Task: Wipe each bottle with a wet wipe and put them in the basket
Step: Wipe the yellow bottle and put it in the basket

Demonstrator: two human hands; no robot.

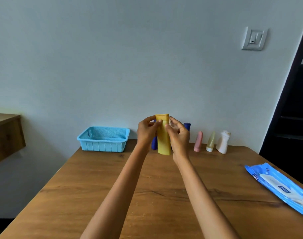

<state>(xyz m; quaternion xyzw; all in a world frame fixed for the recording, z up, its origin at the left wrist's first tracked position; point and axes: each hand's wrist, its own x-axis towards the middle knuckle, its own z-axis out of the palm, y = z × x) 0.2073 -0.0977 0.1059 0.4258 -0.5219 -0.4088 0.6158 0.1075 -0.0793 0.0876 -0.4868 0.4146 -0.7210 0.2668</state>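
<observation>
Left hand (147, 130) and right hand (179, 135) grip an upright yellow bottle (163, 140) above the tabletop (112, 178). A wet wipe (171, 121), mostly hidden, bunches in the right fingers. A blue bottle (187, 126) stands largely concealed behind; the basket (103, 139) sits left.

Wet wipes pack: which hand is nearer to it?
Right. The right hand is on the yellow bottle, on the side facing the wet wipes pack; the left hand is beyond it.

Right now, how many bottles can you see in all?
5, maybe more. A yellow bottle is held in both hands. A blue bottle stands behind them, partly hidden. To the right stand a pink bottle, a pale yellow bottle and a white bottle.
</observation>
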